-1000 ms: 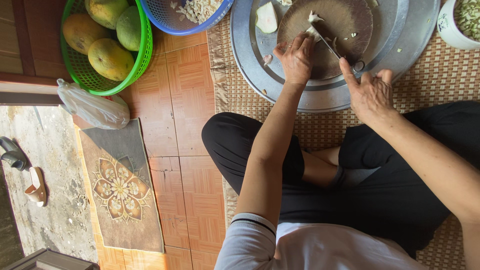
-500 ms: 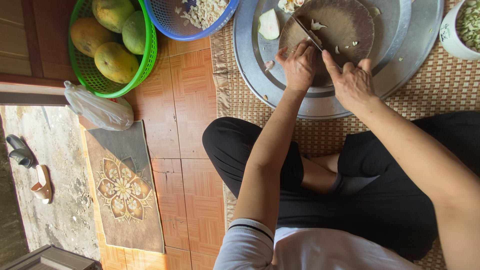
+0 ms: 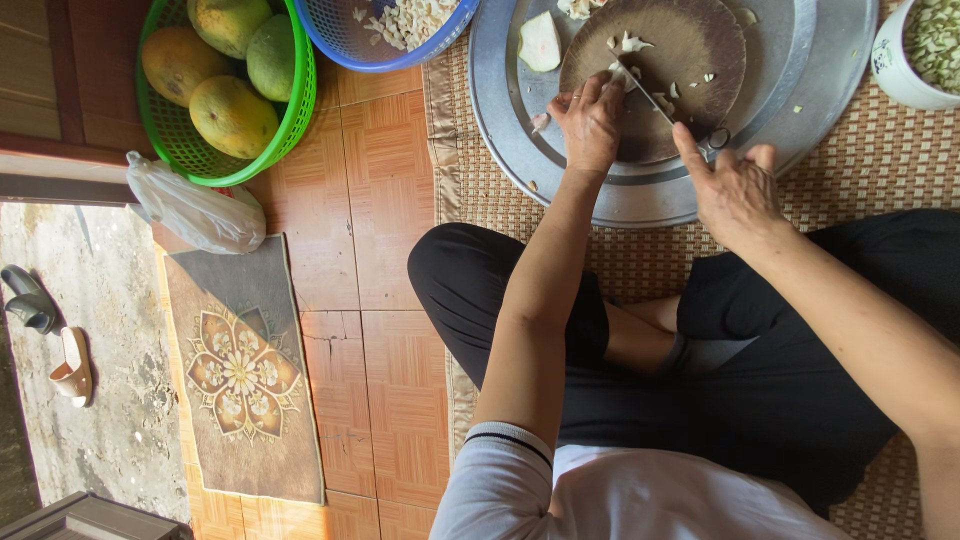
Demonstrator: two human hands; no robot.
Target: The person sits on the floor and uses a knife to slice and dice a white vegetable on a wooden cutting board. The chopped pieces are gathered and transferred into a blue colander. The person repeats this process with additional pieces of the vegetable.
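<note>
Right hand (image 3: 735, 185) grips knife (image 3: 650, 97) (handle hidden); left hand (image 3: 590, 120) covers food.

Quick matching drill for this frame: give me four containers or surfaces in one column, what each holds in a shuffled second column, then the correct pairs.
Things:
1. green basket
2. blue basket
3. round brown cutting board
4. white bowl

Contents:
A. pale chopped pieces, heaped
B. greenish chopped bits
C. whole green-yellow fruits
D. knife blade and a few white scraps

Pairs: 1-C, 2-A, 3-D, 4-B
</note>
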